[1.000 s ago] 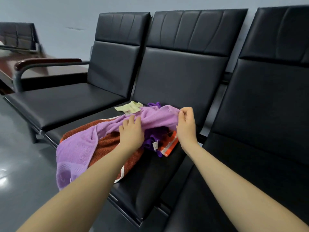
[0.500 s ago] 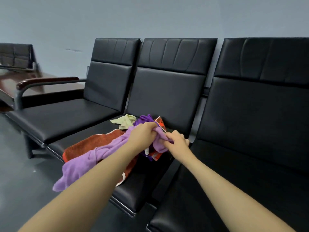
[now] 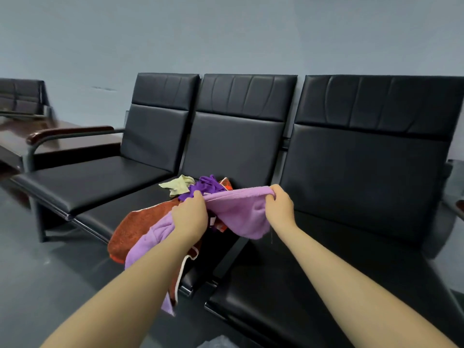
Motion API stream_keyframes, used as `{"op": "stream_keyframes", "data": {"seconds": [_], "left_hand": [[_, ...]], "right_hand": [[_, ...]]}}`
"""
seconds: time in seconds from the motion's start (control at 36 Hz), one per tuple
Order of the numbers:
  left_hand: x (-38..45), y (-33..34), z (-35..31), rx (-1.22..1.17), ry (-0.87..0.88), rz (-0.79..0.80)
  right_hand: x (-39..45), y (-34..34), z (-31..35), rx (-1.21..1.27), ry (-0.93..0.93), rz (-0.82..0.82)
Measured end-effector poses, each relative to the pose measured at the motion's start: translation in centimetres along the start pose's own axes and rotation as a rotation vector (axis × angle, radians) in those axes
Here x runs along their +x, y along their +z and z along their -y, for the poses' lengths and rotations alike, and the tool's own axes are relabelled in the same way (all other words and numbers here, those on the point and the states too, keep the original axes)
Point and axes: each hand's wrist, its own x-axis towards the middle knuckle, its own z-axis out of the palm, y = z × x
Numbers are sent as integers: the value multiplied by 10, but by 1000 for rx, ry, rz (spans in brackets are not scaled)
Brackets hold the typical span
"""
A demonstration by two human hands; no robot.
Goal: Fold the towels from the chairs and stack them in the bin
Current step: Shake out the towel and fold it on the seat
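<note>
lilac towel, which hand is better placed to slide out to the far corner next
Probably the left hand. The right hand already pinches an end of the lilac towel, while the left's grip sits mid-edge, with the rest hanging past it off the seat.

Two bare forearms, no sleeves, left hand (image 3: pixel 189 217) and right hand (image 3: pixel 280 207) unadorned.

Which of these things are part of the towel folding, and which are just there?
Part of the job:
lilac towel, gripped by left hand and right hand
rust towel
pale green cloth
dark purple cloth
middle chair under the pile

Just there:
left chair
right chair
wooden table
</note>
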Motion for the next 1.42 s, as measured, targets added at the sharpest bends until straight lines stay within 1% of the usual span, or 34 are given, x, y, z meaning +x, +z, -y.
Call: {"op": "stream_keyframes", "data": {"seconds": [0.08,0.14,0.22,0.28,0.36,0.47,0.5,0.56,0.61,0.67,0.75,0.83,0.92,1.0,1.08,1.14,1.22,1.28,1.33,1.39,1.42], "left_hand": [[4,-11,-1,-75,40,-84],[6,-24,-5,-53,82,-145],[4,-45,-13,-5,170,-197],[1,-57,-21,-3,249,-316],[-2,-72,-37,49,371,-485],[-6,-90,-58,-8,493,-548],[-8,-96,-64,-46,497,-551],[-10,-104,-76,-142,518,-484],[-9,-109,-91,-247,493,-367],[-10,-115,-101,-314,511,-288],[-12,-123,-119,-477,561,-249],[-17,-129,-138,-591,611,-191],[-24,-132,-157,-607,689,-154],[-34,-131,-178,-535,793,-157],[-40,-122,-195,-404,863,-214],[-44,-114,-206,-323,899,-249],[-53,-99,-216,-125,857,-240],[-57,-87,-219,-72,801,-147],[-58,-76,-221,-125,706,6],[-56,-69,-224,-285,594,130],[-55,-66,-227,-374,552,158]], "right_hand": [[-6,-2,4,92,21,2],[-8,-4,9,141,13,9],[-11,-10,17,188,-49,51],[-12,-15,23,184,-108,73],[-12,-24,32,178,-171,63],[-17,-39,44,236,-250,45],[-18,-41,46,256,-266,48],[-19,-49,48,298,-282,59],[-21,-59,48,334,-273,89],[-22,-69,46,400,-268,136],[-26,-89,41,479,-280,155],[-27,-110,34,463,-292,124],[-25,-133,27,397,-250,67],[-22,-153,18,346,-214,-4],[-18,-169,7,256,-176,-147],[-15,-182,-4,178,-123,-269],[-9,-201,-22,88,-9,-432],[-7,-212,-32,49,60,-503],[-7,-221,-40,10,126,-560],[-6,-228,-46,-24,178,-598],[-6,-231,-49,-41,196,-609]]}}
